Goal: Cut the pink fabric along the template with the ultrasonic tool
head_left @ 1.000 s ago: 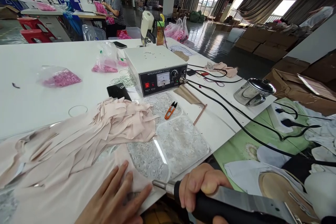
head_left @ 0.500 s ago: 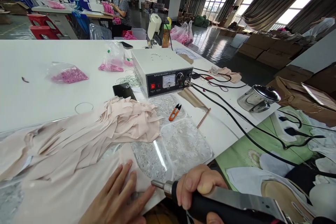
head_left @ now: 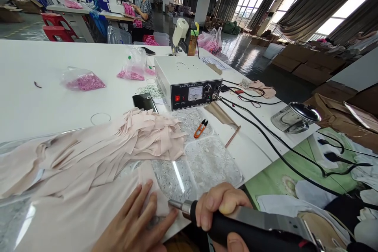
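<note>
My left hand lies with spread fingers on a pale pink fabric piece at the table's near edge. Wrapped in my right hand is a black handheld tool with a metal tip, which points left and meets the fabric's edge beside my left index finger. Behind the fabric piece, a heap of pale pink fabric strips spreads leftward over the clear mat. Orange thread snips rest on the mat, right of the heap.
A white control box stands mid-table, with black cables running right. Behind the heap lies a phone. Bags of pink pieces are at the back left, a metal mug at the right edge. A person sits at a sewing machine beyond.
The whole view has shifted slightly, so the table objects appear a little farther right. The tool's tip has moved slightly left relative to my left fingertips.
</note>
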`<action>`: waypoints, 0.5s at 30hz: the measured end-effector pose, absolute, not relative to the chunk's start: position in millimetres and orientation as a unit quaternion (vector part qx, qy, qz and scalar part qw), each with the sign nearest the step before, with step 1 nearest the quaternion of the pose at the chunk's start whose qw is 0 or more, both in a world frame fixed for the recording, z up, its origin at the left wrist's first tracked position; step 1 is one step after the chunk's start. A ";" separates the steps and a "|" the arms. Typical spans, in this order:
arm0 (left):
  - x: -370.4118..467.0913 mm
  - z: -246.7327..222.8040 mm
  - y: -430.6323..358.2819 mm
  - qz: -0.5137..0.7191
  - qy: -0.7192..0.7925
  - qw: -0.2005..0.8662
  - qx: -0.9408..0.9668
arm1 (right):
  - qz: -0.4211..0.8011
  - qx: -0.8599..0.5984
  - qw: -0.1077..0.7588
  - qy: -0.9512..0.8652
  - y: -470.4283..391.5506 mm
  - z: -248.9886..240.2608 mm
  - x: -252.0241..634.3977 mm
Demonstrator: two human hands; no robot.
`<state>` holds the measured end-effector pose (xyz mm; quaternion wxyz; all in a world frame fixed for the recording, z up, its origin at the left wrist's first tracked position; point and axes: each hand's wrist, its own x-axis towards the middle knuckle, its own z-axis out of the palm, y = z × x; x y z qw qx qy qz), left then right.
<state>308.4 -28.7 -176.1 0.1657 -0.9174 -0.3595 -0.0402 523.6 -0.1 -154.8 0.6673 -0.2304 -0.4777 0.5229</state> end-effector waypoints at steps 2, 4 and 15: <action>307.4 -177.1 -28.6 -0.048 -0.357 0.163 -0.919 | 0.521 -0.220 0.669 -0.483 1.6 -156.4 519.8; 307.1 -178.5 -28.7 -0.054 -0.357 0.163 -0.918 | 0.521 -0.217 0.666 -0.488 2.8 -157.4 517.6; 306.1 -180.8 -28.9 -0.069 -0.370 0.155 -0.914 | 0.514 -0.234 0.666 -0.488 4.0 -154.1 511.2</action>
